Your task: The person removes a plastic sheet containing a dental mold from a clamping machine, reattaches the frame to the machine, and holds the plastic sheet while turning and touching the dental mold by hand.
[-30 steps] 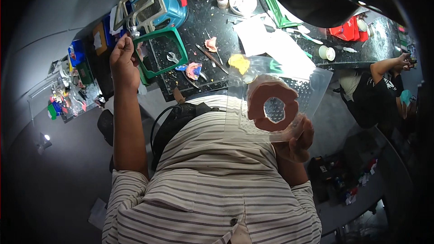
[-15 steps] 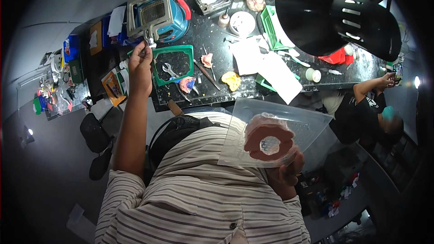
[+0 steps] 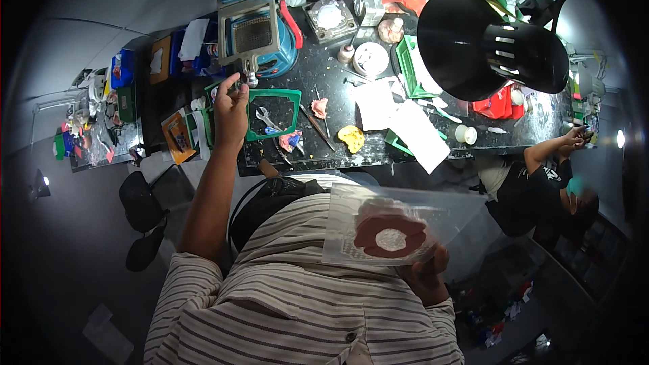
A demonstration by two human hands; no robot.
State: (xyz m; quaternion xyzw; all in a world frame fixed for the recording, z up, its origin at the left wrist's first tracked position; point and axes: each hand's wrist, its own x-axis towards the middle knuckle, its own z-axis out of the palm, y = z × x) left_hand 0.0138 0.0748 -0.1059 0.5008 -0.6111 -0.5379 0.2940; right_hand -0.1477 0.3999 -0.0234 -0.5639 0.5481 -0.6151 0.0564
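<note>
Currently your hands are well apart. Left hand [image 3: 232, 116] is raised at the silver catch [image 3: 251, 76] on the front of the metal frame [image 3: 250, 8], part of the blue machine [image 3: 284, 61]; fingers bent, but whether they grip or merely touch, cannot tell. Red handle [image 3: 291, 23] stands along the frame's right side.

Right hand [image 3: 427, 269] is clamped on the lower right edge of a clear plastic sheet [image 3: 343, 209], held tilted in front of your striped shirt [image 3: 291, 290], short of the bench [image 3: 312, 67]. Brown ring [image 3: 368, 235] shows within the sheet's outline, pale dimpled patch in its hole; which face it sits on, unclear.

Bench, near your left hand: green frame [image 3: 274, 93] lying flat, wrench [image 3: 268, 119] within its opening. Farther right, yellow lump [image 3: 351, 139], then white paper [image 3: 420, 138] overhanging the bench edge. Black lamp [image 3: 460, 44] beyond. Far right, a co-worker [image 3: 534, 182] in a dark shirt, hands together around something too small to tell.
</note>
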